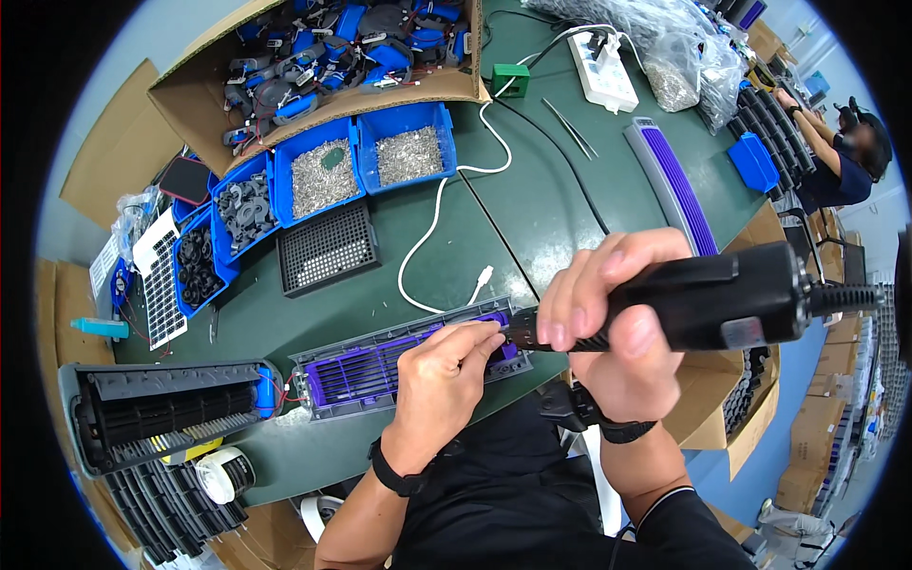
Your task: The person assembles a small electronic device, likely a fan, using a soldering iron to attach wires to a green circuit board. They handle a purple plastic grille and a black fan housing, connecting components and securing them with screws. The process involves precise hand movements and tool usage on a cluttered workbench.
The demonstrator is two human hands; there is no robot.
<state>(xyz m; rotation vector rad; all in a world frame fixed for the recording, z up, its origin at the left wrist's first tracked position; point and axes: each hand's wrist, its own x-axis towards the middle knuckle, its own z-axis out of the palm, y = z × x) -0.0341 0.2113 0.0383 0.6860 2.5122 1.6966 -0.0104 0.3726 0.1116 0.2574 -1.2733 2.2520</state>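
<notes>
My right hand (pixel 622 323) is wrapped round a black electric screwdriver (pixel 727 294), held almost level, its cord leaving at the right. The screwdriver's front end points left, over the right end of a long grey housing with a purple slatted grille (pixel 356 372). Close to that front end, my left hand (pixel 442 380) has thumb and forefinger pinched together above the grille; whatever is between them is too small to make out. Red wires link the housing's left end to a grey casing (pixel 171 408) with a blue block in it. The screwdriver's tip is hidden by my fingers.
Blue bins of screws (pixel 328 176) and of small dark parts (pixel 247 214) line the back left, below a carton (pixel 204 100) of blue-and-grey parts. A black perforated tray (pixel 328 249), white cable (pixel 418 252), tweezers (pixel 570 128) and purple-slatted panel (pixel 674 185) lie around. Another person (pixel 845 157) sits far right.
</notes>
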